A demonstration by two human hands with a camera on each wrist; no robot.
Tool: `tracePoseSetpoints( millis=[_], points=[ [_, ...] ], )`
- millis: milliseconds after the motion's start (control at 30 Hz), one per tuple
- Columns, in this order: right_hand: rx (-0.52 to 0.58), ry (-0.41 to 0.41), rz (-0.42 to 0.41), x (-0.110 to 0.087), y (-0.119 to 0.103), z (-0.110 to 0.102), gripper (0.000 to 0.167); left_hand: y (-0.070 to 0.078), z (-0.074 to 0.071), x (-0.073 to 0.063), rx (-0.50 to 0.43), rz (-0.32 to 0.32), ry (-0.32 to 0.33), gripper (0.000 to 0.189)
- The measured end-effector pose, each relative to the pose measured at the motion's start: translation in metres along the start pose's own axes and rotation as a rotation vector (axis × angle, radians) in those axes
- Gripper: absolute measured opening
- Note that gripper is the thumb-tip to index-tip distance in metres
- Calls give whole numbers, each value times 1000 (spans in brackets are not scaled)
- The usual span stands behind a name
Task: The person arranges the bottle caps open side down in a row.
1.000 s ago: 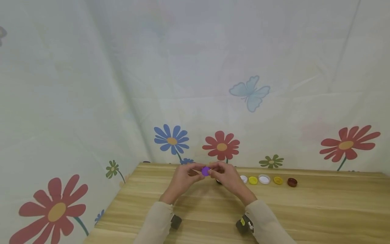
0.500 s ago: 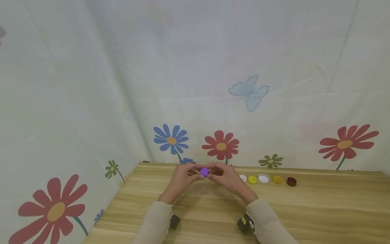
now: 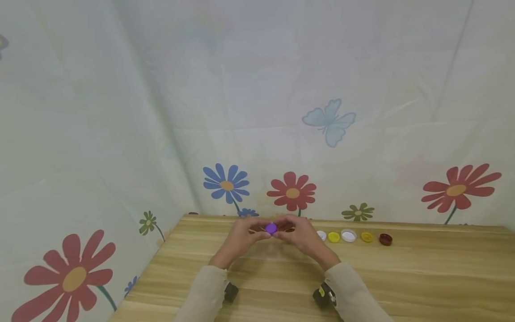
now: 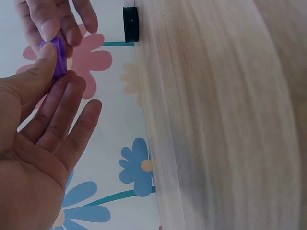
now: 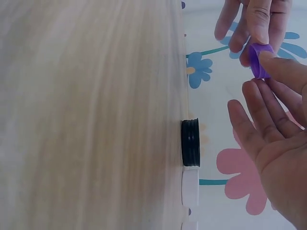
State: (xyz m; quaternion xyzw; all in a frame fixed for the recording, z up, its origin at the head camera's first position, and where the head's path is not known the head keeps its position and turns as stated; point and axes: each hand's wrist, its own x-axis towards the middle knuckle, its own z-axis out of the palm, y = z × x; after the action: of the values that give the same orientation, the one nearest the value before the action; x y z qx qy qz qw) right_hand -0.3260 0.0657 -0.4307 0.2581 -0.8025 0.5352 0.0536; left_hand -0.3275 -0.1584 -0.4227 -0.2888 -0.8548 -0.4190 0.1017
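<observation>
One round purple plastic-looking cap (image 3: 271,228) is the centre of attention, held up off the pale wood-grain table (image 3: 426,277) between two sets of fingertips. On one side, the left hand (image 3: 242,232) pinches its edge, thumb pressed on the purple, the spare fingers reaching out past it. On the other, the right hand (image 3: 299,232) mirrors that grip: thumb on the cap, and in its own wrist view the other fingers fan out, long and loosely bent. So both hands are gripping the same piece, and look at that right wrist view, where the hollow inside of the cap shows. Over to the row near the table's far edge, running out from beside the right hand: a small white round cap (image 3: 322,235), partly hidden by that hand, a bright yellow round cap (image 3: 334,237), a wider white round cap (image 3: 348,235), an amber-yellow round cap (image 3: 366,237) and, at the end, a dark red-brown round cap (image 3: 385,239). The wrist views add a black ridged round cap (image 5: 190,143) with a white piece (image 5: 190,187) right beside it; whether those two touch, I cannot tell. Beige sleeves (image 3: 203,293) cover both forearms, and behind everything hangs a pale fabric backdrop (image 3: 257,89), with a red printed flower (image 3: 292,193) just above the hands.
</observation>
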Motion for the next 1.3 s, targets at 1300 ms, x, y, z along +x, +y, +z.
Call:
tracePoseSetpoints(
  millis=[1300],
  points=[
    [-25,-107,113,-4,4,18,20,-13,2,-5,29,-112,-174,23]
  ],
)
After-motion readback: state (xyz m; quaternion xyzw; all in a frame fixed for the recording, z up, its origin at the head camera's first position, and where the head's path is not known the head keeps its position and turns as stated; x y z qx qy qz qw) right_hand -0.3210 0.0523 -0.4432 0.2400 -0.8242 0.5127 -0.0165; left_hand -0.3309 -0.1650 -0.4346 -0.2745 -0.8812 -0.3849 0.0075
